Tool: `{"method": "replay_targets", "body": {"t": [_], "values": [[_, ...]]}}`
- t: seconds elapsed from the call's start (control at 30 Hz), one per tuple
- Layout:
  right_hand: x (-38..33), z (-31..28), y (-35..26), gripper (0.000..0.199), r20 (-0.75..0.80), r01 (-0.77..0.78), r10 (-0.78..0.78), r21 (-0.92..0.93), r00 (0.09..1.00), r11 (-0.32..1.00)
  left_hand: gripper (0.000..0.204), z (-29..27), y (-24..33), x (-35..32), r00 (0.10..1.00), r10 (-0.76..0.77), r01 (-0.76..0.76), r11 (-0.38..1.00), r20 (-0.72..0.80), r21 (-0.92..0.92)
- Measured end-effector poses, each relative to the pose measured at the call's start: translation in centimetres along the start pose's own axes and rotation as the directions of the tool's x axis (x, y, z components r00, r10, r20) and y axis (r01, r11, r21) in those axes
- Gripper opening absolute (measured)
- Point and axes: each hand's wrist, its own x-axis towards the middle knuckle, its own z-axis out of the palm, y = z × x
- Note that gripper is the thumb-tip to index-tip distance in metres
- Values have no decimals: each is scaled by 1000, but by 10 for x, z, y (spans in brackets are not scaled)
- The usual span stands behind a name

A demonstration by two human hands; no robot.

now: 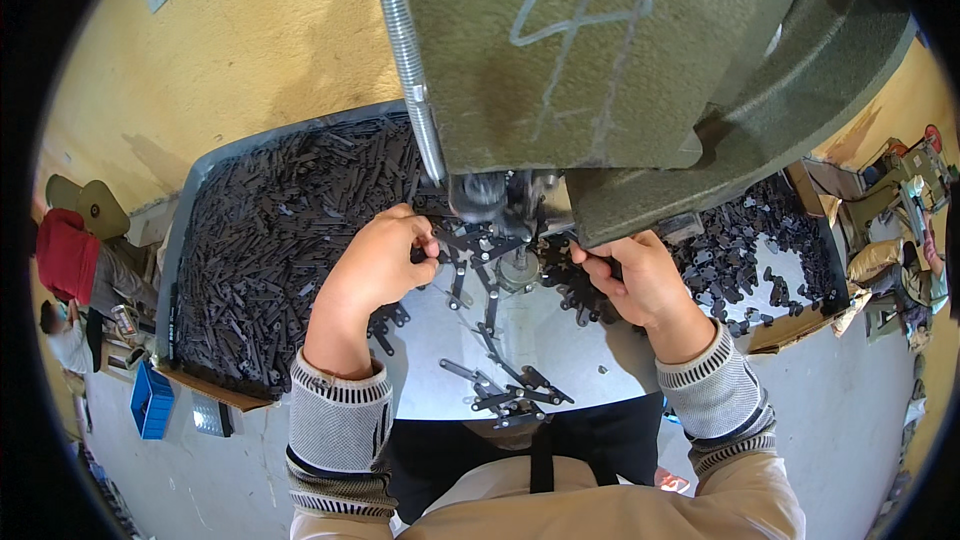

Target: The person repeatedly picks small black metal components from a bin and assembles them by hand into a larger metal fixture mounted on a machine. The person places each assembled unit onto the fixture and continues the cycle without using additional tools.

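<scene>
Joined links (515, 393) straggle across table (425, 375), from under machine (550, 60) toward table's near edge; some work done, I'd judge. Much seems left: loose strips (290, 240) heaped in left bin (181, 240), small plates (725, 260) in right. Left hand (382, 258) curled beside links, grip unclear; right hand (642, 275) curled by dark pieces, can't tell if pinching any

Left hand (385, 258) and right hand (640, 278): bare. Sleeve covers (340, 425) are grey knit — black-and-white ribbed edging (340, 381), dark band (325, 471). Upper sleeve (750, 497) and torso garment (570, 517) are beige; a black strap (541, 465) runs vertically. The lower garment (625, 443) is black.
</scene>
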Motion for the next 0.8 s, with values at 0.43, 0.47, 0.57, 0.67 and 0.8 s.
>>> {"method": "replay_targets", "body": {"t": [0.43, 0.47, 0.57, 0.67, 0.8], "values": [[-2, 5, 5, 9, 54, 33, -24, -159, 998, 987, 14, 7, 16, 2, 971, -221, 75, 642, -91, -763], [-2, 4, 5, 9, 35, 24, -17, -202, 999, 979, 8, 8, 19, 2, 979, -187, 58, 646, -84, -762], [0, 3, 7, 9, 71, 66, -50, -247, 996, 967, 14, 17, 31, 1, 972, -237, 125, 533, -6, -837], [0, 4, 9, 12, 78, 128, -112, -239, 991, 963, 19, 26, 41, 4, 961, -271, 143, 313, 56, -939], [-2, 7, 12, 15, 39, 145, -140, -334, 989, 931, 16, 31, 47, 4, 962, -267, 135, 265, 61, -955]]}}
